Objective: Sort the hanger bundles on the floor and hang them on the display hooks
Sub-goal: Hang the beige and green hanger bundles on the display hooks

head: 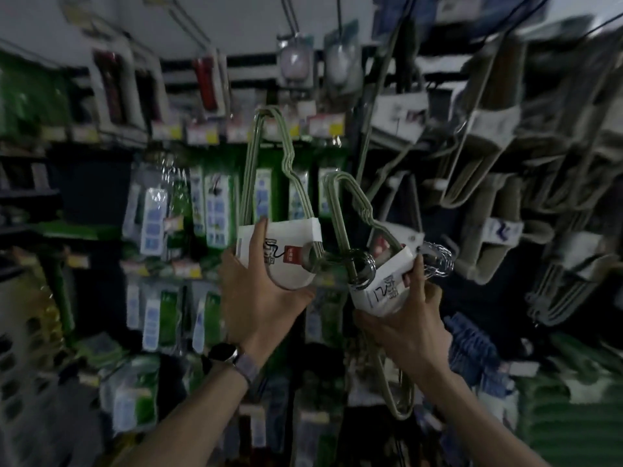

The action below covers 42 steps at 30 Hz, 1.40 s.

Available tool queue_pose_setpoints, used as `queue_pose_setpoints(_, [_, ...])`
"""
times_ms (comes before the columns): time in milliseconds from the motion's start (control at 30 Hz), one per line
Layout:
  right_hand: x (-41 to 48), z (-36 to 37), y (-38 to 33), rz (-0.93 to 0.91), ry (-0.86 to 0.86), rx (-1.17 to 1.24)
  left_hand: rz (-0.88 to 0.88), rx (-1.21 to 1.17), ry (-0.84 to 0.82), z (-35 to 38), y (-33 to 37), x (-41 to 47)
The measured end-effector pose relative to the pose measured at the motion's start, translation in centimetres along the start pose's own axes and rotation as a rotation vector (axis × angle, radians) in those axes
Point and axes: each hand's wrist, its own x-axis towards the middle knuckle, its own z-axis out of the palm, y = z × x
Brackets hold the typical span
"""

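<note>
I hold two bundles of pale green hangers up in front of a shop display. My left hand (259, 291) grips the left hanger bundle (269, 183) by its white paper label, fingers curled under it and thumb on its face. My right hand (404, 318) grips the right hanger bundle (350, 210) by its white label, with the metal hooks sticking out beside my fingers. Both bundles point upward and tilt slightly. The picture is blurred.
Several grey and beige hanger bundles (488, 146) hang on display hooks at the upper right. Packaged power strips (215, 210) fill the shelves behind my hands. Long bare metal hooks (188, 21) stick out near the top. Green goods (573, 416) lie at the lower right.
</note>
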Motion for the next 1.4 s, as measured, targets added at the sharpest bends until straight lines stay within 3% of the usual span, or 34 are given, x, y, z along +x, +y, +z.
queue_pose_setpoints(200, [4.6,-5.8,-0.8,0.005,0.145,-0.061,0.151,-0.025,-0.041,0.8,5.5,5.2])
queue_pose_setpoints(333, [8.0,-10.0,-0.9,0.046,0.214,-0.106,0.161,-0.012,-0.041,1.9,8.2,7.7])
queue_pose_setpoints(733, [23.0,-19.1,-4.3,0.054,0.211,-0.193,0.165,0.211,-0.151,4.6,14.9,15.7])
queue_pose_setpoints(1000, [30.3,-21.9,-8.6,0.006,0.204,-0.174,0.143,0.27,-0.172,5.2,16.9,18.3])
queue_pose_setpoints(1400, [31.5,-21.8,-10.8,-0.055,0.22,-0.168,0.148,0.348,-0.178,5.0,16.9,19.6])
